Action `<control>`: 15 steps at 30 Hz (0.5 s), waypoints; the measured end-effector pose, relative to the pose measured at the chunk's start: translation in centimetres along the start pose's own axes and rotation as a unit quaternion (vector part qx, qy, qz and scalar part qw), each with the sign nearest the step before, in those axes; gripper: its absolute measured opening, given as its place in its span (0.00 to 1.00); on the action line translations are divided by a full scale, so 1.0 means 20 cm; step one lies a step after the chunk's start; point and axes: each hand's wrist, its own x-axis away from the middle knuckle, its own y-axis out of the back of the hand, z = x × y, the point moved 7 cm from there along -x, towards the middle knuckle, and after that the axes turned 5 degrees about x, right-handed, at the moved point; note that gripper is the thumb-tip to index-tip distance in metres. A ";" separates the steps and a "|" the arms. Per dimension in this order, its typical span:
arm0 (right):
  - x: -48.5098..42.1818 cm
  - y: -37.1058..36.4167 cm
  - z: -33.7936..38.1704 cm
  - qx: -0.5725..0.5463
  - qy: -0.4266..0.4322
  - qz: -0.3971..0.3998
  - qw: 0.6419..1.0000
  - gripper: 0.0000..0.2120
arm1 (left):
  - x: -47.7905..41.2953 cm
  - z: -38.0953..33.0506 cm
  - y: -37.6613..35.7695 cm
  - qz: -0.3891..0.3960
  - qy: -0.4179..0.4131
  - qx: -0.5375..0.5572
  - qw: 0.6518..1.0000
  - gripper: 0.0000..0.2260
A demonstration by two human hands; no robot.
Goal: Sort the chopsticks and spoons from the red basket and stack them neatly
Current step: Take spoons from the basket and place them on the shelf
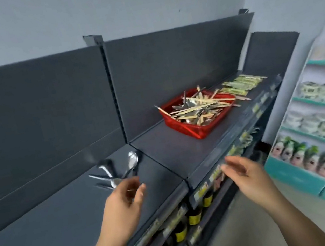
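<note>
The left hand (pixel 124 196) grips a fanned bunch of spoons (pixel 121 168) above the shelf (pixel 173 151), well left of the red basket (pixel 200 133); the right hand (pixel 245 173), fingers loose and empty, hovers in front of the basket; chopsticks (pixel 197 105) lie jumbled inside it; wrapped packets (pixel 239 84) sit just beyond.

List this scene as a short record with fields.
left hand: grips a fan of metal spoons above the shelf
right hand: open, holds nothing, blurred
red basket: on the shelf, with chopsticks and more spoons mixed inside
packets: green-yellow row on the shelf beyond the basket
</note>
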 end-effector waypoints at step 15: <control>-1.04 0.47 -0.28 0.028 0.018 -0.020 0.999 0.14 | -0.88 -0.29 -0.89 0.023 -0.021 -0.002 1.000 0.09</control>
